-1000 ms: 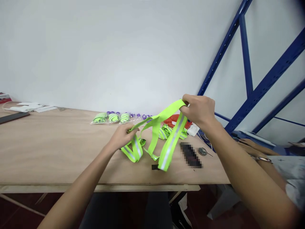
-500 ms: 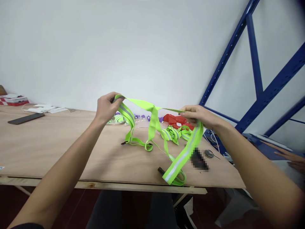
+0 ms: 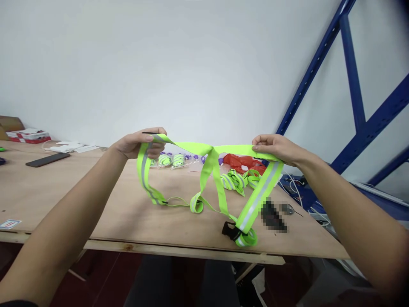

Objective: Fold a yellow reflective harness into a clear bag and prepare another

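Observation:
A neon-yellow reflective harness (image 3: 211, 154) with grey stripes is stretched between my two hands above the table. My left hand (image 3: 142, 143) pinches one shoulder strap, which loops down towards the tabletop. At the other side my right hand (image 3: 275, 148) grips the opposite strap, its fingers closed on the band. Below it a wide striped strap slants down to a black buckle (image 3: 231, 230) near the table's front edge. The middle straps hang down, and one ends in a small curl.
More neon straps (image 3: 236, 181) lie bunched behind the harness, near a red plastic bag (image 3: 244, 163). Bagged rolled straps (image 3: 171, 160) sit along the wall. A dark flat bar (image 3: 47, 160) and papers (image 3: 73, 146) lie at left. A blue metal frame (image 3: 353, 76) rises at right.
My hands have moved slightly apart, spreading the harness wider. The left hand has turned so its fingers show, and the black buckle has swung into clearer view.

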`<state>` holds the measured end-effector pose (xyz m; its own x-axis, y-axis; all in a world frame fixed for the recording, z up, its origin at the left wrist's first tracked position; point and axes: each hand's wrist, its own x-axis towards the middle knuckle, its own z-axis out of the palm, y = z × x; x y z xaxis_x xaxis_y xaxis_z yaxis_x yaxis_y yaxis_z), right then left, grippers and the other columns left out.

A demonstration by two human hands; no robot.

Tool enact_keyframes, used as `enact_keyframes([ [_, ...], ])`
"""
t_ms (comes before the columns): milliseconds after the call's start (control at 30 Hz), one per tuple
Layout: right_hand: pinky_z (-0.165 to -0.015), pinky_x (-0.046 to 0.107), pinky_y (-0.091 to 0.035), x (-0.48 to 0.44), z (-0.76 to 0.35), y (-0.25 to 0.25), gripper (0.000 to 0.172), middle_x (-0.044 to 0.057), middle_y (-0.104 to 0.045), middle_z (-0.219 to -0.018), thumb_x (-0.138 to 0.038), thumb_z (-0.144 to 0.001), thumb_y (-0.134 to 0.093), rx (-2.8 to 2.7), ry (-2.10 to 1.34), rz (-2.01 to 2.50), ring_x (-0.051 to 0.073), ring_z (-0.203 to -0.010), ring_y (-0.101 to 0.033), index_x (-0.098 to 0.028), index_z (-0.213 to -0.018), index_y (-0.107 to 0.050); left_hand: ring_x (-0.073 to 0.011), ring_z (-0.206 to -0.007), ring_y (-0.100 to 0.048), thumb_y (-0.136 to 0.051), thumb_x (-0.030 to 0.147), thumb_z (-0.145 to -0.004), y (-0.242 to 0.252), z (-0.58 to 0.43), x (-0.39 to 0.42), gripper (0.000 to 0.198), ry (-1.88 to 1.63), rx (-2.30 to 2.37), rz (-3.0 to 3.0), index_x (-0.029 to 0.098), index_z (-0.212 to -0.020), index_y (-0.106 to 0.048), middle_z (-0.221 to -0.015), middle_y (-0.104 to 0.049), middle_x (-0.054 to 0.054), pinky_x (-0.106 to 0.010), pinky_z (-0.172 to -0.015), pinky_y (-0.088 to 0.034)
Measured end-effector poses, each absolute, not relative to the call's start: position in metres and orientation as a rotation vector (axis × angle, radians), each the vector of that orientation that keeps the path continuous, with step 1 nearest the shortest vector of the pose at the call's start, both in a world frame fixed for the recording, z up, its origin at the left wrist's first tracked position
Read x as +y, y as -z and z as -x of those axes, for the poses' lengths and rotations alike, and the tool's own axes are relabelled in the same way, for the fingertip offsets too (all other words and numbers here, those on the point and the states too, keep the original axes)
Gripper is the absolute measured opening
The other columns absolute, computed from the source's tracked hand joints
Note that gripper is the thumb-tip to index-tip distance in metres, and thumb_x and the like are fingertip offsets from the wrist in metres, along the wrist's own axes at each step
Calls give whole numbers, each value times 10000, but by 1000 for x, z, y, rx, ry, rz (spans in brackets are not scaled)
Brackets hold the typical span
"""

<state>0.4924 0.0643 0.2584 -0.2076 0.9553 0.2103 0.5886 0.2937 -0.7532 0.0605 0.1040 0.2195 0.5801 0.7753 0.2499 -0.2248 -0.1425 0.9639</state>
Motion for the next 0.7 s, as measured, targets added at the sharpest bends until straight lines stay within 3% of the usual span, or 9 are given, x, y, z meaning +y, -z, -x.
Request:
enact_keyframes([
  [100, -484, 251, -334, 72, -489, -255, 284, -23, -566, -630, -470, -746, -745, -1941, -351, 1363, 113, -524, -451, -214, -801, -635, -62, -419, -349, -890, 412, -538, -214, -57, 110, 483, -789, 392, -1552, 188, -856, -603, -547, -435, 41, -193, -392, -290],
  [200, -581, 292, -404, 76, -486, -253, 232, 12, -638, -719, -454, -786, -674, -1919, 3, 1341, 174, -640, -554, -226, -810, -633, -66, -412, -373, -889, 525, -532, -214, -55, 111, 574, -696, 306, -1636, 196, -892, -588, -550, -479, 41, -208, -412, -311],
  [333, -621, 326, -397, 75, -488, -248, 202, 39, -693, -751, -436, -857, -585, -1902, 452, 1407, 234, -702, -619, -250, -886, -659, -98, -456, -474, -898, 411, -603, -224, -56, 105, 456, -684, 412, -1758, 191, -845, -580, -570, -556, 9, -209, -416, -345],
  [500, -562, 311, -303, 71, -496, -240, 348, 62, -700, -694, -566, -880, -557, -1935, 791, 1509, 268, -667, -633, -250, -937, -691, -113, -519, -576, -843, 289, -709, -237, -56, 101, 326, -865, 628, -1914, 180, -854, -572, -713, -697, -56, -224, -473, -445],
  [600, -552, 310, -261, 65, -501, -239, 423, 59, -637, -599, -645, -849, -566, -1921, 858, 1531, 254, -614, -595, -237, -820, -673, -104, -498, -576, -788, 256, -747, -241, -53, 102, 282, -1050, 703, -1933, 189, -887, -552, -733, -713, -59, -229, -469, -445],
  [700, -551, 314, -278, 58, -501, -244, 461, 36, -594, -577, -695, -777, -620, -2009, 698, 1492, 204, -558, -525, -236, -732, -611, -103, -474, -563, -764, 254, -742, -243, -50, 104, 294, -1217, 749, -1947, 195, -894, -519, -703, -704, -53, -241, -463, -441],
])
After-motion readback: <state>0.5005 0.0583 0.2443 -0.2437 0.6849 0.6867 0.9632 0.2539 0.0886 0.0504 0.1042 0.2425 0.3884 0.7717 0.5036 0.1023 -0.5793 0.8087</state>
